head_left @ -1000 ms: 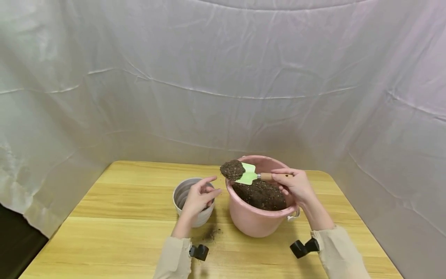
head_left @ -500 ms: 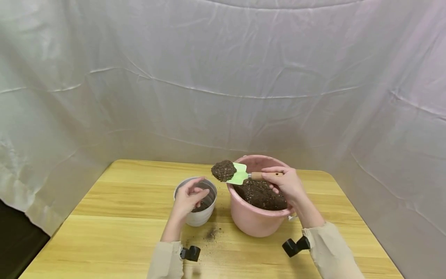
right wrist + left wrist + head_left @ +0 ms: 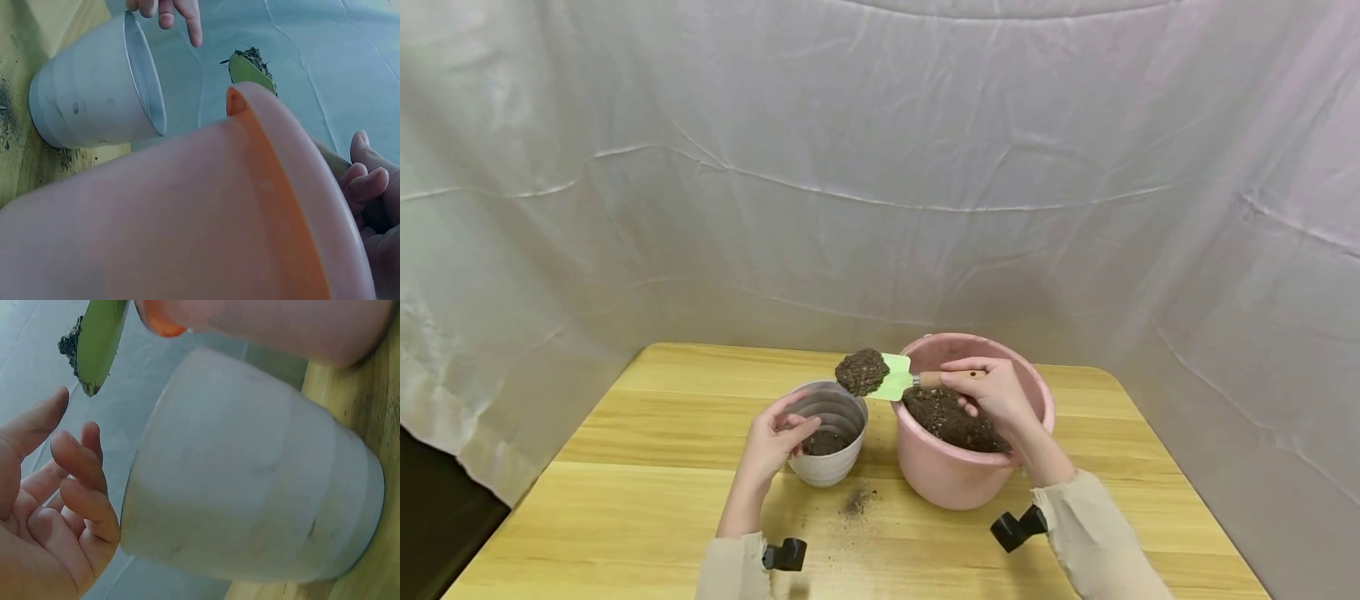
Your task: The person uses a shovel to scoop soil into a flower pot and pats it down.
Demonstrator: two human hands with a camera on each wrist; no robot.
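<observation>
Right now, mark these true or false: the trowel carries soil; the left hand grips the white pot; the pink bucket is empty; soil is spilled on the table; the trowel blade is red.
1. The trowel carries soil. True.
2. The left hand grips the white pot. False: its open fingers sit by the rim.
3. The pink bucket is empty. False: it holds soil.
4. Soil is spilled on the table. True, in front of the pot.
5. The blade is red. False: it is green; the right hand holds its handle.
</observation>
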